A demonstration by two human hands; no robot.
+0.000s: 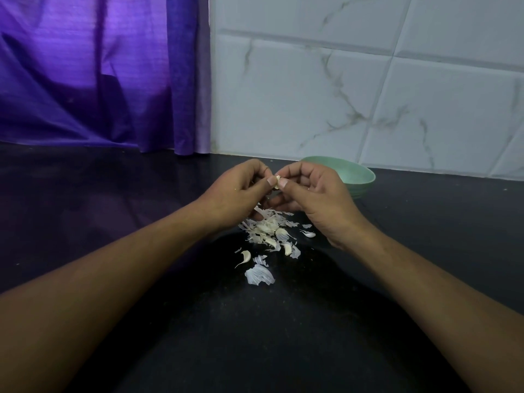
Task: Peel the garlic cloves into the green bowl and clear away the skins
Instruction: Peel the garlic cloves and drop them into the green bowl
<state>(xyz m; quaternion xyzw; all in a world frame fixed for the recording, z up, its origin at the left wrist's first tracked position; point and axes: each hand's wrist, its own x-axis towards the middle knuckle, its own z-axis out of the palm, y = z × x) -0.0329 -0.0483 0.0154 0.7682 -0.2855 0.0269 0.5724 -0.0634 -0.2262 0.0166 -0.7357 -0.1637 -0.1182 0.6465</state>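
Dark counter (113, 222) bearing the green bowl (360, 177), set at the back, probably so that peeled garlic drops in with a short reach. Left hand (235, 191) and right hand (317, 199) meet just left of the bowl and nearer the viewer, fingers curled, both pinching one garlic clove (277, 181) between thumb and fingertips (presumably working its skin loose). Skins (259, 275) and loose cloves (246, 256) lie heaped in front of the bowl, beneath the hands, where they fall. No writing is legible.
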